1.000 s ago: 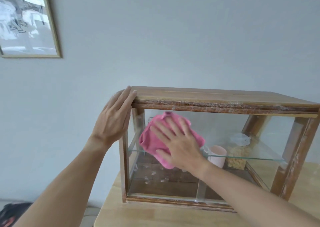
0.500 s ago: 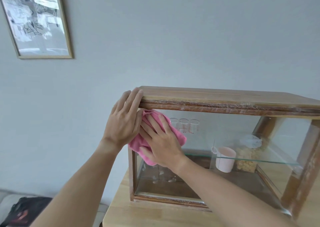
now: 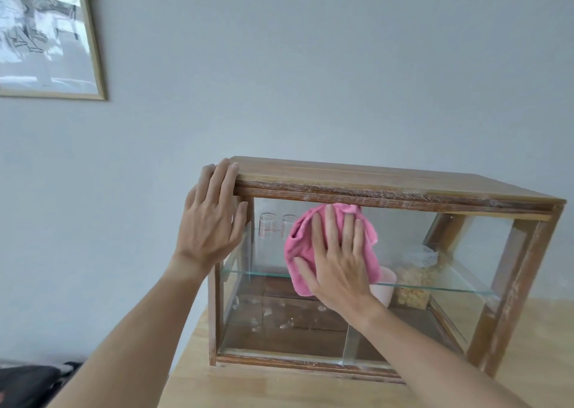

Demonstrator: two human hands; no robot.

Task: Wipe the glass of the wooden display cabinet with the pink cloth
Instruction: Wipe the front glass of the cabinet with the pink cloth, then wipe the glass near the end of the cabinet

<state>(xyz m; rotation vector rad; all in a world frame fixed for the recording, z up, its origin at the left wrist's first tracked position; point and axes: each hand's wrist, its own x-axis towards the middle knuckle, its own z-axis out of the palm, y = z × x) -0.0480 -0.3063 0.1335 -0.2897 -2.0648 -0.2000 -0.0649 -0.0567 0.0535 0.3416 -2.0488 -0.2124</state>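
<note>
pink cloth (image 3: 332, 246) moved right along glass (image 3: 403, 236), right hand (image 3: 338, 264) fingers spread flat on it, left hand (image 3: 211, 221) fingers straight on cabinet (image 3: 388, 179) corner

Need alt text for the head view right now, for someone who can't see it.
The right hand presses a pink cloth flat against the upper front glass of a wooden display cabinet. The left hand rests on its top left corner. Inside, measuring glasses and a pink cup show.

One cabinet (image 3: 388, 187), one pink cloth (image 3: 299, 246), two hands, perhaps two measuring glasses (image 3: 267, 225), one framed picture (image 3: 46, 34).
</note>
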